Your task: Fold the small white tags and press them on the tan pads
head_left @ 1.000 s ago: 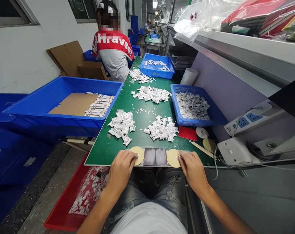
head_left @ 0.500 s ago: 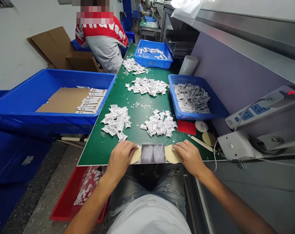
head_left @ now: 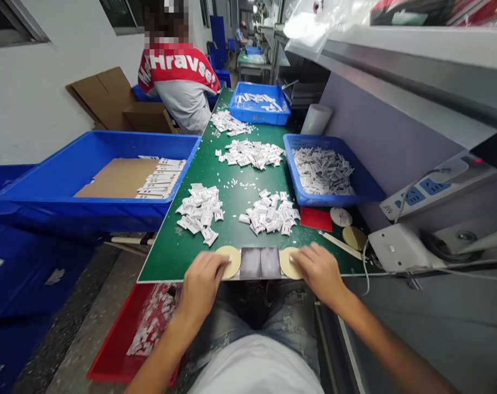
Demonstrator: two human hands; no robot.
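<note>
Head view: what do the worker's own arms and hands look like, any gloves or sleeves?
Both are bare: the left hand and right hand wear no gloves, rings or watch that show, and both forearms are uncovered with no sleeve in view. No markings or cables show on them.

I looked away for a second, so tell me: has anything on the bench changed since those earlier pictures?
Very little. The left hand and right hand rest on the two tan discs, left disc and right disc, beside the grey pad, just as before. Only the camera swayed. Nothing was picked up or let go, and the white piles and blue basket stayed put.
</note>
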